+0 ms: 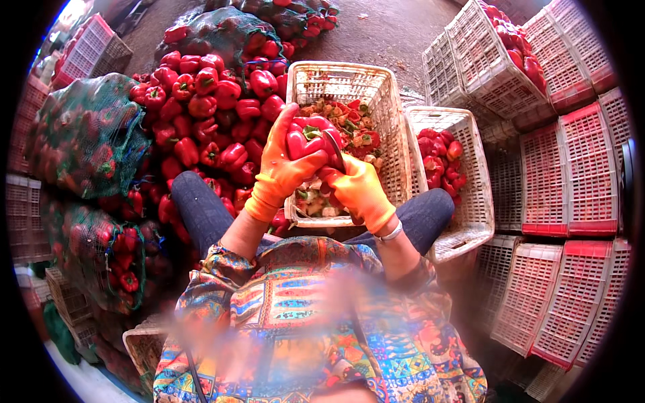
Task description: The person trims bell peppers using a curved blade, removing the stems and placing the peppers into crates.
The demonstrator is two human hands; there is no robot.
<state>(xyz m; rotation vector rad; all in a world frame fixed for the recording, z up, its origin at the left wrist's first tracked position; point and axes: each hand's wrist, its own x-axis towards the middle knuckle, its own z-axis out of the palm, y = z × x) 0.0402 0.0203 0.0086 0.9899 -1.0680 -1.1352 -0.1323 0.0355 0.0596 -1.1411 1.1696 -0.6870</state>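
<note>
My left hand (282,169), in an orange glove, grips a red bell pepper (304,145) with its green stem turned up. My right hand (367,190), gloved alike, is closed on a knife (334,150). The dark, curved blade lies against the pepper's right side, close to the stem; its handle is mostly hidden by the glove. Both hands are above a pale plastic crate (338,75) between my knees. Pepper cores and stem scraps (360,132) cover the bottom of that crate.
Loose red peppers (201,113) are heaped at the left, beside green mesh sacks (90,136) of peppers. A second crate (471,206) at my right knee holds red pepper pieces (437,158). Stacked crates (544,171) line the right side, one heaped with peppers (519,45).
</note>
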